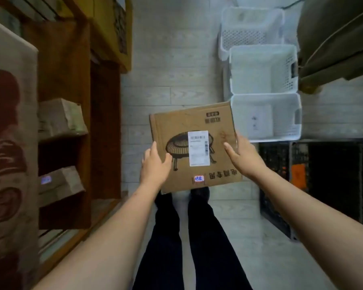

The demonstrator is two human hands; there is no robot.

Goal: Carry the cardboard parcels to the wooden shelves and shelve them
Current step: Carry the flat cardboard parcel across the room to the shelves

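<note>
Your left hand (155, 164) and right hand (242, 156) clamp flat brown cardboard parcel (194, 146) by opposite edges, thumbs on top. Parcel held in air right of dark wooden shelves (76, 114), above floor.

We are reading no text on the cardboard parcel (194, 147): its white label (198, 148) is blurring. Beneath the parcel, our feet are hiding.
</note>
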